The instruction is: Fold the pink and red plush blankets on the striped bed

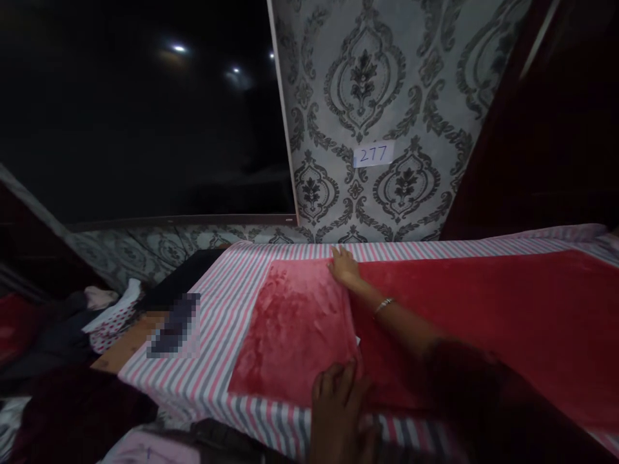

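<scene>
A red plush blanket (474, 316) lies spread along the table, its left end folded over into a lighter red panel (300, 322). A small white tag (358, 340) shows at the fold's right edge. My right hand (344, 267), with a silver bracelet on the wrist, rests on the far corner of the folded panel, fingers spread. Nearer to me, my left hand (336, 393) touches the near right corner of that panel, its fingers slightly bent over the cloth and dimly lit. Under the blanket is a striped pink, grey and white cloth (213, 335).
A large dark television screen (145, 129) hangs above the table's left side. Patterned wallpaper (362, 84) carries a paper label marked 277 (374, 154). Heaped clothes (113, 319) lie at left, by a wooden board (128, 341). A blurred-out patch (174, 325) covers something on the striped cloth.
</scene>
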Tool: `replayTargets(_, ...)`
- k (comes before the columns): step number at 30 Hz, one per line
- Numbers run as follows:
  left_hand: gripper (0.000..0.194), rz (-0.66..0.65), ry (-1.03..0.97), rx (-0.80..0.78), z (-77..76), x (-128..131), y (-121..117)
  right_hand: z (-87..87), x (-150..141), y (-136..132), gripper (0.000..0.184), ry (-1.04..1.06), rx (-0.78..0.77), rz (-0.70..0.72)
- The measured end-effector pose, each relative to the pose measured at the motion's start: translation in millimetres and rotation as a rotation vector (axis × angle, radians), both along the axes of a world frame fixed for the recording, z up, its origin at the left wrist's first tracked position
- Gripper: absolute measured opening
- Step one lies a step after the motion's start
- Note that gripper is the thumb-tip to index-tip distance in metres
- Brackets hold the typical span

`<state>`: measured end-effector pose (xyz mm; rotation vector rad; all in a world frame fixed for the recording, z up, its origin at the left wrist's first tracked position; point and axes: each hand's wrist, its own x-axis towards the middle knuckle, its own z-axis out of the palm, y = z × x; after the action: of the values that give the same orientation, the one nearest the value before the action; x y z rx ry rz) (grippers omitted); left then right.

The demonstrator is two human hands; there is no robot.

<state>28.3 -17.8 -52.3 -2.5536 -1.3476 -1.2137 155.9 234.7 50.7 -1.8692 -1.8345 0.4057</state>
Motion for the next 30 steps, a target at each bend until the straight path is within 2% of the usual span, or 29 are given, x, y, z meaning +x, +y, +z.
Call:
replayTargets(2,0.048,-0.112,0.016,-0.151,29.3,-19.5,6.0,2.1,-15.3,-23.6,0.066,-0.125,0.052,0.122)
replayTargets(3,0.042,-0.104,0.004,-0.198,46.1,-30.8,15.2,0.8,-22.5,-36.2,0.066,-0.187,0.067,0.184)
replayTargets(5,0.041,-0.026,-0.015,-0.247,80.3,-53.9,47.3,-5.9,-33.9,-58.9,0.066,-0.278,0.057,0.258)
replayTargets(7,0.045,0.112,0.063,-0.294,109.7,-73.1,93.2,-16.2,-40.3,-74.6,0.068,-0.309,0.019,0.261)
replayTargets(9,0.049,0.289,0.197,-0.387,128.9,-84.4,142.4,-27.4,-42.7,-82.0,0.071,-0.329,0.005,0.239)
replayTargets(10,0.053,0.364,0.261,-0.446,133.4,-86.8,164.7,-32.5,-43.0,-83.3,0.072,-0.336,0.013,0.225)
replayTargets(12,0.06,0.485,0.349,-0.541,131.3,-86.9,199.8,-40.4,-42.5,-83.1,0.073,-0.347,0.048,0.205)
replayTargets(14,0.063,0.524,0.415,-0.58,116.7,-84.4,221.0,-45.0,-41.3,-81.7,0.073,-0.354,0.073,0.198)
replayTargets(17,0.064,0.532,0.473,-0.573,87.6,-82.8,232.9,-47.1,-39.0,-81.0,0.072,-0.365,0.078,0.206)
replayTargets(20,0.066,0.543,0.491,-0.542,71.0,-84.8,234.5,-46.3,-37.3,-81.7,0.073,-0.374,0.08,0.213)
replayTargets(25,0.068,0.523,0.485,-0.551,73.3,-85.4,233.8,-42.2,-33.9,-82.4,0.075,-0.372,0.045,0.228)
replayTargets(30,0.069,0.462,0.436,-0.641,92.9,-86.0,233.5,-26.8,-17.5,-97.0,0.076,-0.337,-0.099,0.302)
